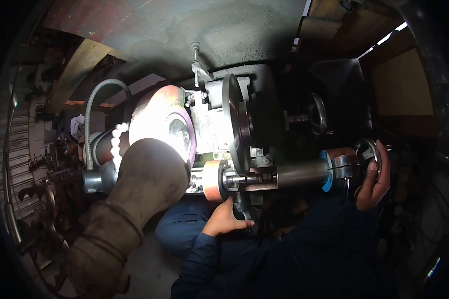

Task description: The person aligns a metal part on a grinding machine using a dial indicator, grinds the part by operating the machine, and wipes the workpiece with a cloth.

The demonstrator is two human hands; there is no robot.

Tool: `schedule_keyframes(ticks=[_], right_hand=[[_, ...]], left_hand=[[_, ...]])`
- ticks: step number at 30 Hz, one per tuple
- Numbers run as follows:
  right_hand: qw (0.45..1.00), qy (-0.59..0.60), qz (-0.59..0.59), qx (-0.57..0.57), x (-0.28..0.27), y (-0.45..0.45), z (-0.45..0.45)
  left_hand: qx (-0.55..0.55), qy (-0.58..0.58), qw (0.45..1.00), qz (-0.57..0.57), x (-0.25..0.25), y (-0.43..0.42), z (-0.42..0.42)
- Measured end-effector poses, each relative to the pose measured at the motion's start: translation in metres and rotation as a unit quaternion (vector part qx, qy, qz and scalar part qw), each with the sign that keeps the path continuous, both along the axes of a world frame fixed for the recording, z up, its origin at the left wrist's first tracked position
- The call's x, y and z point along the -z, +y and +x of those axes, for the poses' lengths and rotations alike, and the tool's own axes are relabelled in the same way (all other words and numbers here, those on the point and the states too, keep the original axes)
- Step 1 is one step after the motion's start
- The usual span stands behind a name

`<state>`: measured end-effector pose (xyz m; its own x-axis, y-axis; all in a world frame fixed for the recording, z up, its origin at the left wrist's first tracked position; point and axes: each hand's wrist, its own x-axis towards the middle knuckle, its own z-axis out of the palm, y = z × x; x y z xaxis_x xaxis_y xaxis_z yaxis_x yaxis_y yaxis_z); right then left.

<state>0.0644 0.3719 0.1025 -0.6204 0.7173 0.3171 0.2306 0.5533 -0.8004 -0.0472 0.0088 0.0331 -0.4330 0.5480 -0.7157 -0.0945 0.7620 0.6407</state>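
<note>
My left hand (228,220) is at a dark metal part (242,203) under the front of the machine. Its thumb points right and its fingers are partly hidden behind that part. Far to the right, my right hand (374,182) curls around the rim of a metal handwheel (368,148). Above my left hand sits an orange-and-cream drum (215,180). Right of the drum, a small shiny shaft (249,178) lies in line with a long metal cylinder (302,175). A thin dark disc (232,124) stands upright behind the shaft.
A large brown lamp-like housing (154,172) fills the left foreground. A brightly lit rounded guard (162,112) is behind it, with a flexible metal conduit (89,119) at left. A blue band and clamp (342,167) ring the cylinder's right end. Another handwheel (318,114) is further back.
</note>
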Motion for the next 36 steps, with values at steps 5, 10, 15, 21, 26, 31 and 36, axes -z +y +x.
schedule_keyframes(ticks=[5,10,15,21,26,31,36], right_hand=[[1.0,-0.003,0.019,0.001,0.004,0.002,0.003],[1.0,-0.013,0.01,-0.003,0.0,0.001,0.002],[1.0,-0.01,-0.006,-0.022,-0.002,0.003,0.001],[0.997,-0.042,0.014,-0.071,-0.015,0.006,0.006],[0.997,-0.014,0.042,-0.069,-0.023,-0.003,0.06],[0.944,-0.273,0.171,0.077,0.054,-0.037,0.143],[0.968,-0.206,0.13,0.064,0.051,-0.052,0.213]], left_hand=[[-0.006,-0.005,1.0,0.023,0.001,0.001,-0.002],[-0.007,-0.011,0.998,0.056,0.007,-0.001,-0.001],[-0.008,-0.026,0.999,0.033,-0.001,0.002,-0.004],[-0.066,0.015,0.996,-0.054,0.006,-0.007,0.002],[-0.327,0.657,0.678,0.032,-0.087,-0.051,-0.021],[-0.242,0.714,0.65,-0.098,-0.115,-0.141,-0.11],[-0.051,0.714,0.669,-0.202,-0.024,-0.219,-0.25]])
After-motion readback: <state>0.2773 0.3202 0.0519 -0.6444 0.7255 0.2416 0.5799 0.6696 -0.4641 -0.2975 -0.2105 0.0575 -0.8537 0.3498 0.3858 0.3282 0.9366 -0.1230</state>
